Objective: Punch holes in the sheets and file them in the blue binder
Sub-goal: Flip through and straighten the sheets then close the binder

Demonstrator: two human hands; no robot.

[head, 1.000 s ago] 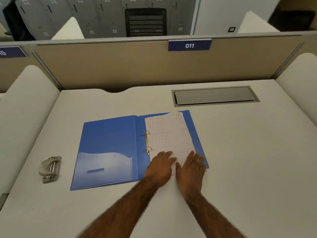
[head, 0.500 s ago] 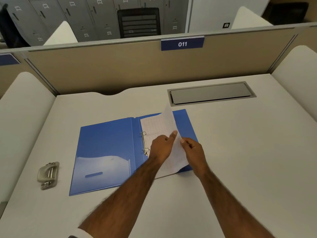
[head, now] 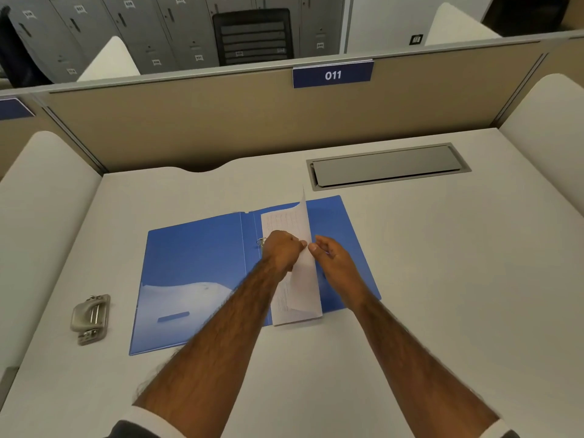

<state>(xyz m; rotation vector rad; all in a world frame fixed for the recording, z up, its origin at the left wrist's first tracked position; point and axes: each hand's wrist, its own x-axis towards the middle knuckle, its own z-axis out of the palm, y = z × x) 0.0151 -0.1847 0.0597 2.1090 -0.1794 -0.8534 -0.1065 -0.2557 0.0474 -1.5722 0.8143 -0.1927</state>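
Office cubicle, beige partition (head: pixel 221 128) at the back with a blue "011" tag (head: pixel 332 74); grey lockers (head: pixel 151 33) and a black chair (head: pixel 254 34) behind it. White table (head: pixel 442 279) in front, with a grey cable hatch (head: pixel 387 165) set into it at the far right.

Blue binder (head: pixel 196 263) lies open flat, centre-left of the table, spine running away from the camera. Only one metal ring (head: pixel 261 241) shows at the spine, just left of the left hand; anything nearer on the spine is hidden by the left forearm.

Sheets (head: pixel 300 279) sit on the binder's right half. Top sheet is lifted on its right edge and stands nearly upright between the two hands, its far corner reaching past the binder's top edge. Faint grid print on the sheet under it. Near edge of the stack overhangs the binder's front edge a little.

Left hand (head: pixel 281 251): closed, fingertips pinching the raised sheet at mid-height. Right hand (head: pixel 331 257): fingers loosely curled, thumb and forefinger at the sheet's edge from the right side; cannot tell if it actually grips. Both hands are over the binder's right half, close together, with the paper between them.

Hole punch (head: pixel 90 317), grey metal, sits on the table well left of the binder, near the table's left edge, untouched.
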